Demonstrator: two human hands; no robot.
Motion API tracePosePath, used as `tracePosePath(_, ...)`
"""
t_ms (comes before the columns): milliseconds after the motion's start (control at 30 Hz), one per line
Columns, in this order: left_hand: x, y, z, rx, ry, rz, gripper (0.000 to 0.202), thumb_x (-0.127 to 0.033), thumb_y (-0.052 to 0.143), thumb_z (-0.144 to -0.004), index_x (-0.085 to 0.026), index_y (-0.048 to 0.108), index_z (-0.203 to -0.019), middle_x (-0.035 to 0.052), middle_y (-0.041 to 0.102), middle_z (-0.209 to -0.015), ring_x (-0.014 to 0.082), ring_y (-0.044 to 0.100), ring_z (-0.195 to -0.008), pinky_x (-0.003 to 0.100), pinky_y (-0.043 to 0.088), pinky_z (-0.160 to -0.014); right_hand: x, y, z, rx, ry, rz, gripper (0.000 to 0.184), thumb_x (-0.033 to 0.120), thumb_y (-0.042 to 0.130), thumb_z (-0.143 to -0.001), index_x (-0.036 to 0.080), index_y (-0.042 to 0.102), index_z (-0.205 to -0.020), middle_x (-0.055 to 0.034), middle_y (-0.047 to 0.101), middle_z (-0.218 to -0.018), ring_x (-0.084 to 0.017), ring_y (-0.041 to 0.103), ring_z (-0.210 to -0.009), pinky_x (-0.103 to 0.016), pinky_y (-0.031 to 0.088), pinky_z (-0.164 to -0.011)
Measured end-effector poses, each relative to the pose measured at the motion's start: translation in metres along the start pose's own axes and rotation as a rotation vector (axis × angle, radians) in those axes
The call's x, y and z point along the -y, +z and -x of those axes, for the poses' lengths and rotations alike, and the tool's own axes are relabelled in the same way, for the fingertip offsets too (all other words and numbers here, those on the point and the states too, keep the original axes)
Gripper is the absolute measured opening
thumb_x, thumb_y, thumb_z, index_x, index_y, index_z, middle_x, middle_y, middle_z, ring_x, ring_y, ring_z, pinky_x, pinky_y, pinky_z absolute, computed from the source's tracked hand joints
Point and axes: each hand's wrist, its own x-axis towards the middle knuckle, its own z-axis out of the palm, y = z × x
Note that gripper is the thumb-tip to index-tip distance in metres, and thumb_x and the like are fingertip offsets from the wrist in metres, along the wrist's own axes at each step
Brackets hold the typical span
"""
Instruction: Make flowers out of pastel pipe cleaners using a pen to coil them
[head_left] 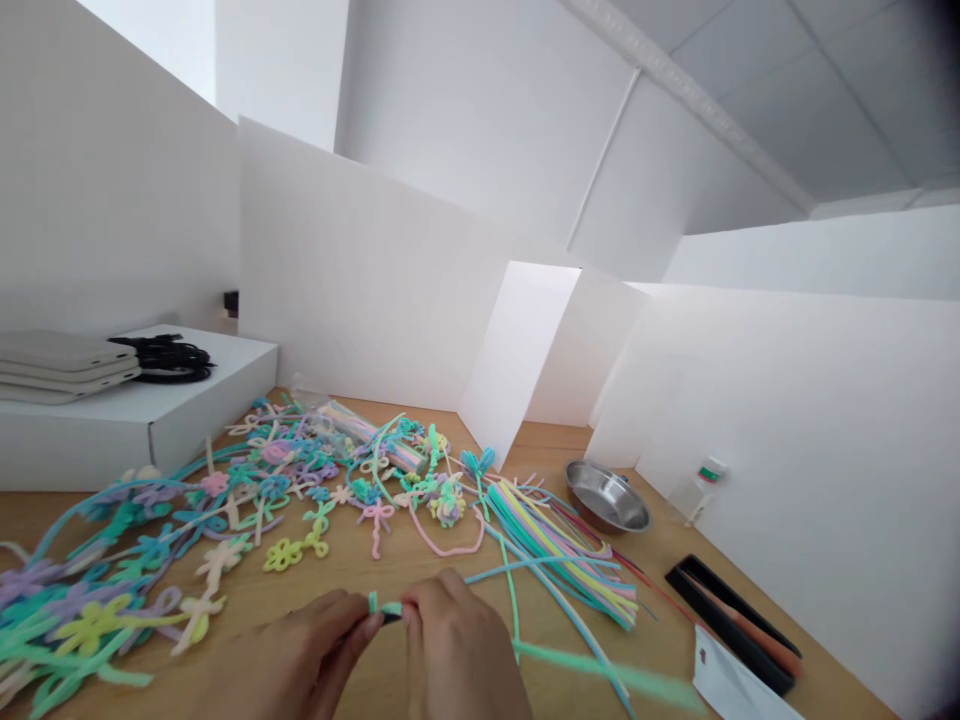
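- Head view, as I read it: tabletop (247, 600) carries twisted pipe-cleaner flowers (225, 500) spread from nine to eleven o'clock, probably parked clear of the hands.
- Straight stems (555, 540) fan at two o'clock, within reach.
- Left hand (300, 650) and right hand (457, 650), six o'clock: each grip clamped fingertip-tight on the mint pipe cleaner (386, 607), held close, seemingly for bending.

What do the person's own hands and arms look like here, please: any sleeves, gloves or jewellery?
The left hand and right hand are both bare: no gloves, rings or watch show. No sleeve shows at the wrists; the forearms are cut off by the lower edge.
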Motion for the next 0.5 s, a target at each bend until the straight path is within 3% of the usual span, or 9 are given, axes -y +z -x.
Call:
tracePosePath(100, 0.004, 0.002, 0.000, -0.068, -0.069, -0.033, 0.033, -0.043, 0.040, -0.090, -0.027, 0.067, -0.081, 0.0062, 0.078, -0.083, 0.0273, 0.072, -0.075, 0.030, 0.050, -0.061, 0.007, 0.021, 0.001, -0.111, 0.027, 0.072, 0.028, -0.002, 0.053, -0.071, 0.020, 0.068, -0.078, -0.0060, 0.067, -0.076, -0.026, 0.064, -0.068, -0.031, 0.040, -0.058)
tracePosePath(233, 0.009, 0.001, 0.001, -0.150, -0.097, 0.040, 0.033, -0.046, 0.040, -0.088, -0.026, 0.063, -0.076, 0.0056, 0.075, -0.075, 0.0287, 0.070, -0.074, 0.031, 0.049, -0.060, 0.015, 0.023, 0.000, -0.212, -0.028, -0.165, 0.025, 0.002, 0.050, -0.076, 0.022, 0.065, -0.077, -0.0028, 0.064, -0.073, -0.022, 0.062, -0.067, -0.029, 0.039, -0.060)
tracePosePath(367, 0.013, -0.002, 0.000, -0.230, -0.108, 0.331, 0.026, -0.046, 0.048, -0.084, -0.027, 0.060, -0.071, -0.0011, 0.068, -0.066, 0.0264, 0.066, -0.076, 0.027, 0.048, -0.061, 0.022, 0.013, -0.003, -0.230, -0.091, -0.386, 0.023, 0.007, 0.048, -0.081, 0.022, 0.065, -0.080, -0.0023, 0.065, -0.075, -0.019, 0.062, -0.069, -0.026, 0.039, -0.062)
tracePosePath(500, 0.013, -0.009, -0.004, -0.211, -0.191, 0.682, 0.029, -0.053, 0.055, -0.077, -0.026, 0.059, -0.067, -0.0043, 0.059, -0.065, 0.0219, 0.059, -0.071, 0.024, 0.045, -0.062, 0.022, 0.004, -0.007, -0.154, -0.120, -0.510, 0.020, 0.011, 0.051, -0.081, 0.021, 0.069, -0.081, -0.0032, 0.067, -0.074, -0.018, 0.062, -0.070, -0.023, 0.041, -0.062)
